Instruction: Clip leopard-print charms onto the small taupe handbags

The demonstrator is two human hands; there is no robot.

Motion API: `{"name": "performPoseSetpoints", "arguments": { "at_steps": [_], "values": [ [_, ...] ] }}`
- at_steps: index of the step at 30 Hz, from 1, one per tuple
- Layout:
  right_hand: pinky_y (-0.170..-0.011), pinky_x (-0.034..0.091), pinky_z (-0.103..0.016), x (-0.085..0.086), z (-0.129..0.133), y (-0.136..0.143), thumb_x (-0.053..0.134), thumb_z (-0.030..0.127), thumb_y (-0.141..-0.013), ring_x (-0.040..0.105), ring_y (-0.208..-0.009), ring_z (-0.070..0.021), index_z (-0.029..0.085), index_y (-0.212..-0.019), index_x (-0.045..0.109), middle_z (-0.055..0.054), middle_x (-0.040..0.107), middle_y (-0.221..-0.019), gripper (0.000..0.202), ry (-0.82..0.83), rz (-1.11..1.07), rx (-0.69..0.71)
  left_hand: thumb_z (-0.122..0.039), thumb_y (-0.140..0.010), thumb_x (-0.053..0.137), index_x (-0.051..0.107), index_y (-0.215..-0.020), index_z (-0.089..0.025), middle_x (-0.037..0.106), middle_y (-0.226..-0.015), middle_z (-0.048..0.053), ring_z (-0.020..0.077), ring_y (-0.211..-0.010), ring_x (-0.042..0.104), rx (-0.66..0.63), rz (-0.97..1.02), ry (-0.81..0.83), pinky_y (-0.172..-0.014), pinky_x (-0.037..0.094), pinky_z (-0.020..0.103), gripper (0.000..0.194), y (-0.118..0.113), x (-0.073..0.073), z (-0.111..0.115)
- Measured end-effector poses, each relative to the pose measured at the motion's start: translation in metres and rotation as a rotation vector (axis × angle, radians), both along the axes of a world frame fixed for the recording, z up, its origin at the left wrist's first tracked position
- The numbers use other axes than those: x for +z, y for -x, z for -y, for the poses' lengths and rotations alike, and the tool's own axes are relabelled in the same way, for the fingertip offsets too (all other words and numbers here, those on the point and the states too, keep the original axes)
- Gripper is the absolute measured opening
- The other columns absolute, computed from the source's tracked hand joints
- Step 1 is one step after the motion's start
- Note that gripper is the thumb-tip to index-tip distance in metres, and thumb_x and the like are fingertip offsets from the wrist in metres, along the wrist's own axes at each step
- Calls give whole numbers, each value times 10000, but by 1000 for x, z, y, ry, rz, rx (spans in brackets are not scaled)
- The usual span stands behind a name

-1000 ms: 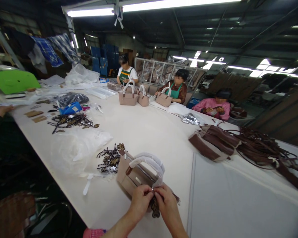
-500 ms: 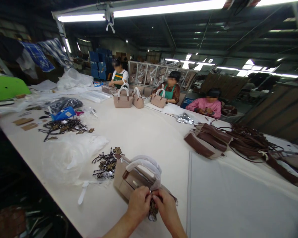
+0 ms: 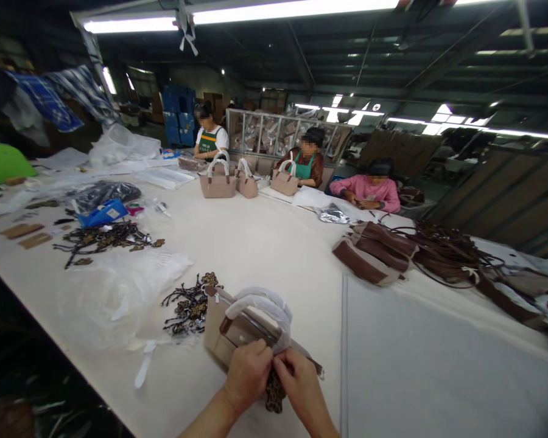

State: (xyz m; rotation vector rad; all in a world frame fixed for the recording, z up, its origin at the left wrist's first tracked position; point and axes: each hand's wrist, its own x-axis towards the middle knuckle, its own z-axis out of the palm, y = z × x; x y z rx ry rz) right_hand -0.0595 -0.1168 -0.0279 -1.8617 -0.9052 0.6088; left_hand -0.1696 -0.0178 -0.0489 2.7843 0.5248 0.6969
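Note:
A beige handbag point(image 3: 217, 325) with brown trim sits on the table in front of me, its handles point(image 3: 267, 304) wrapped in white padding. At the near handle's base, my left hand point(image 3: 249, 368) and my right hand point(image 3: 301, 380) meet with fingers pinched together. Between and below them hangs a leopard-print charm point(image 3: 274, 395); both hands are closed on its upper end, where the fastening is hidden by the fingers. Just left of the bag lies a pile of similar leopard-print charms point(image 3: 189, 310) with dark cords.
Clear plastic bags point(image 3: 119, 298) and a white strip point(image 3: 144, 365) lie to the left, with more charms point(image 3: 114, 237) behind. Brown bags point(image 3: 377, 252) and straps point(image 3: 452, 249) are heaped on the right. Several people sit across the table near finished handbags point(image 3: 217, 185).
The view has shifted slightly, so most things sit a little further left. Both hands stay at the handle base, fingers still pinched close together over the hanging charm.

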Motion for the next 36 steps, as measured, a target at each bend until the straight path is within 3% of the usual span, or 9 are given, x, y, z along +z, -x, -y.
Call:
{"name": "performPoseSetpoints", "arguments": {
  "at_steps": [7, 11, 15, 20, 23, 26, 30, 33, 36],
  "values": [
    [-643, 446, -308, -10, -2, 14, 493, 505, -856, 556, -666, -199, 210, -696, 591, -8, 599, -669, 349, -81, -147, -144, -146, -889, 422, 546, -808, -201, 601, -786, 53, 193, -728, 574, -70, 6, 317, -613, 380, 287, 158, 5, 10, -4],
    [-563, 413, -279, -4, 6, 11, 574, 596, -787, 479, -589, -155, 192, -663, 566, 23, 519, -601, 423, -115, -366, -105, -107, -856, 437, 542, -881, -195, 573, -819, 33, 166, -754, 543, -118, 180, 644, -672, 418, 263, 140, 12, 14, -1],
    [-567, 395, -271, 4, 10, 10, 644, 596, -743, 454, -593, -142, 177, -636, 575, 24, 509, -593, 437, -133, -403, -87, -171, -913, 468, 621, -995, -206, 591, -897, 42, 173, -862, 559, -217, 197, 761, -773, 430, 268, 177, 13, 19, 2],
    [-534, 357, -253, 11, 8, 11, 663, 591, -749, 434, -558, -121, 168, -663, 611, 36, 495, -559, 435, -133, -415, -74, -211, -926, 452, 640, -803, -187, 545, -768, 29, 170, -778, 529, -175, 223, 762, -693, 390, 270, 225, 6, 18, 1],
    [-457, 280, -224, 16, 14, 10, 671, 606, -749, 360, -472, -86, 172, -775, 634, 71, 450, -508, 436, -162, -608, -93, -246, -884, 518, 602, -696, -184, 533, -733, 18, 169, -760, 522, -114, 292, 904, -695, 392, 275, 215, 3, 17, -2],
    [-465, 308, -208, 18, 25, 5, 706, 583, -740, 410, -495, -79, 186, -832, 647, 52, 519, -587, 412, -273, -835, -172, -331, -834, 596, 597, -663, -179, 539, -737, 16, 171, -760, 523, -127, 379, 1087, -715, 409, 284, 229, 3, 19, -6],
    [-465, 288, -206, 15, 31, 2, 646, 591, -797, 390, -493, -68, 184, -813, 644, 49, 507, -611, 408, -362, -877, -193, -389, -773, 665, 624, -652, -171, 611, -763, 38, 187, -788, 564, -205, 400, 1281, -761, 437, 306, 253, 5, 24, -6],
    [-467, 257, -214, 14, 27, 7, 601, 609, -820, 366, -494, -70, 188, -815, 623, 53, 494, -608, 422, -405, -851, -158, -303, -757, 654, 643, -646, -177, 705, -906, 71, 212, -887, 604, -268, 270, 1252, -831, 436, 322, 168, 8, 33, -5],
    [-477, 257, -216, 17, 19, 14, 578, 586, -850, 364, -500, -79, 189, -814, 603, 63, 473, -560, 399, -404, -793, -72, -204, -748, 599, 631, -622, -184, 725, -847, 50, 192, -832, 611, -351, 125, 1126, -802, 424, 300, 132, 9, 41, -3]
  ]
}}
